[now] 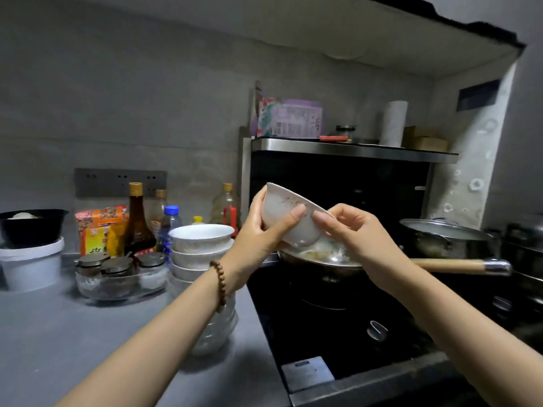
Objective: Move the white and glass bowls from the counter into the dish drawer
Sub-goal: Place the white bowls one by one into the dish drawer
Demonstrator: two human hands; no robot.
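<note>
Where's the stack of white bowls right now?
In the head view, the stack of white bowls stands on the grey counter left of centre, just left of the stove, behind the left hand's wrist and right of the spice jars.

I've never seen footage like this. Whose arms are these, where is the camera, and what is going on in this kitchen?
There is no machine here: a person wears one wide-angle camera on the head, so you look down along their own arms. Both hands hold one tilted white bowl above a pan on the black stove; the left hand, with a bead bracelet on its wrist, cups its side, and the right hand grips its rim. On the grey counter to the left stands a stack of white bowls on glass bowls, with sauce bottles, spice jars and a white bucket behind.
</note>
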